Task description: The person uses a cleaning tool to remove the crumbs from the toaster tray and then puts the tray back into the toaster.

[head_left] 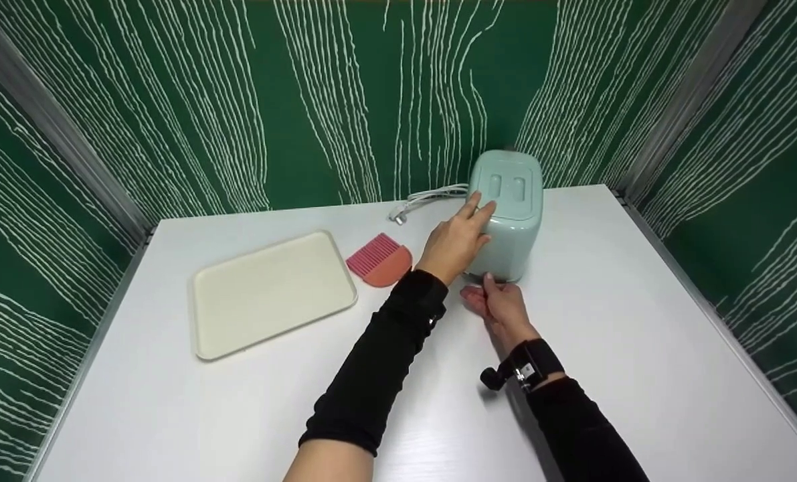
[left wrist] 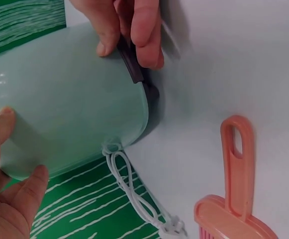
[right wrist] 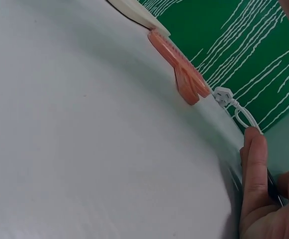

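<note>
A mint-green toaster [head_left: 505, 241] with a lid [head_left: 508, 184] on top stands near the back of the white table. My left hand [head_left: 453, 246] rests on its upper edge and near side, the fingers spread and fairly straight. Low at the toaster's near end, my right hand [head_left: 502, 309] pinches the dark crumb tray [left wrist: 131, 62] between thumb and fingers. In the left wrist view that tray shows as a narrow dark strip along the base. How far it extends inside the toaster is hidden.
A bundled white cord with a plug [head_left: 398, 214] lies behind and left of the toaster. An orange dustpan-like tool with pink bristles [head_left: 379, 260] lies left of my left hand. Farther left is a cream tray [head_left: 274, 294]. Green walls [head_left: 318, 100] enclose the table's back and sides.
</note>
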Demonstrator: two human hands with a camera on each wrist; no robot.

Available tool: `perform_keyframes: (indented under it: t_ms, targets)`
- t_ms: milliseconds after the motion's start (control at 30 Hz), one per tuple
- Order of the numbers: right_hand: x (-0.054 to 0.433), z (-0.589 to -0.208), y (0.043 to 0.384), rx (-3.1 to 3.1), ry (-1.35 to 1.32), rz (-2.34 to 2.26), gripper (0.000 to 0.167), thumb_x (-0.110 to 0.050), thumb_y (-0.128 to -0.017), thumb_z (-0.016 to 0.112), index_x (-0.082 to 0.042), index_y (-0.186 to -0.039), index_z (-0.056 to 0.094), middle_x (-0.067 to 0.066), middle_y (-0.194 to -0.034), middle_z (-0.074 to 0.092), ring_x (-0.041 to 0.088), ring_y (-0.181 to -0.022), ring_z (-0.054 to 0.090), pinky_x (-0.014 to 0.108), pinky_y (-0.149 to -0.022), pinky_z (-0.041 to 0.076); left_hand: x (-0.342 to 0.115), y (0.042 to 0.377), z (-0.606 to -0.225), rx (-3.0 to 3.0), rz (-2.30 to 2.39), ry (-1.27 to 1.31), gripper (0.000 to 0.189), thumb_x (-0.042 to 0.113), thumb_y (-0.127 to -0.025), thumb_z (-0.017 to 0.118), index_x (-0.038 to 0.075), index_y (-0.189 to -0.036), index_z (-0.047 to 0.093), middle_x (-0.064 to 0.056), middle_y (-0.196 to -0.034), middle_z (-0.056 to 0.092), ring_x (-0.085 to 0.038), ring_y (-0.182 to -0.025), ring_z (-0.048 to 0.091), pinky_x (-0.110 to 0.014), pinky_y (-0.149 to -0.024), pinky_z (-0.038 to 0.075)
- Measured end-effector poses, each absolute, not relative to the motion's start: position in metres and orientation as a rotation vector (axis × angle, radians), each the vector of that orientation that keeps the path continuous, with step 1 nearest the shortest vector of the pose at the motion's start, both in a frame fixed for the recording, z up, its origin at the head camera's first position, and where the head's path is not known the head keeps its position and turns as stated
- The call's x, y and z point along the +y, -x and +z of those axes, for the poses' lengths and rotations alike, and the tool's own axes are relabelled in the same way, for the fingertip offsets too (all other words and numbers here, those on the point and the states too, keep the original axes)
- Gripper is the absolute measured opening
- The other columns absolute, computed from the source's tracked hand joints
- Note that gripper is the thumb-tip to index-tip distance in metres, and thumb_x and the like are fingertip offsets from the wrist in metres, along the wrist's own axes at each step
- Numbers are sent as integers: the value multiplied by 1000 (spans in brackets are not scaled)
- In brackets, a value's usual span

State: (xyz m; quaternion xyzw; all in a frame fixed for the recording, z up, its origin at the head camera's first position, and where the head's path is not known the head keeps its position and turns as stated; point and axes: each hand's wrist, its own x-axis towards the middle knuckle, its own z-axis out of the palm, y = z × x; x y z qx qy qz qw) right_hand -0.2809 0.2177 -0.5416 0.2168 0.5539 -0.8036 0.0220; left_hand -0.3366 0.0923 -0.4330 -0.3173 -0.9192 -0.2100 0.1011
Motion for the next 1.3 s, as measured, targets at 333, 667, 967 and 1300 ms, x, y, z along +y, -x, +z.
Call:
perform_keyframes:
  t_ms: [333, 667, 967, 1300]
  targets:
    - [211, -542, 281, 1907, -734, -2425, 48, -24, -117, 42, 21, -131, 54, 2, -64, 73, 7, -58, 74, 22, -63, 62, 92, 338, -434, -2725, -652, 935, 61, 29, -108, 66, 20, -164, 46, -13, -175, 36, -33, -119, 76, -41, -98, 61]
    - [215, -540, 278, 1821, -725, -2436, 44, -18, -118, 38, 21, -135, 49, 8, -68, 74, 12, -60, 77, 25, -66, 64, 93, 336, -434, -2723, -617, 933, 60, 30, -109, 65, 20, -165, 45, -12, -175, 36, -31, -120, 75, -41, -98, 61]
    - [217, -538, 275, 1814, -717, -2474, 41, -15, -116, 44, 20, -138, 45, 11, -69, 74, 15, -60, 76, 29, -64, 64, 94, 336, -433, -2734, -609, 918, 61, 30, -109, 65, 21, -165, 45, -11, -175, 36, -31, -119, 76, -41, -98, 61]
    - [232, -534, 272, 1861, -671, -2299, 29, -19, -115, 50, 9, -112, 56, 7, -66, 73, 11, -57, 74, 24, -62, 63, 95, 334, -432, -2754, -589, 895, 62, 33, -109, 65, 23, -166, 43, -9, -176, 35, -32, -112, 78, -41, -95, 62]
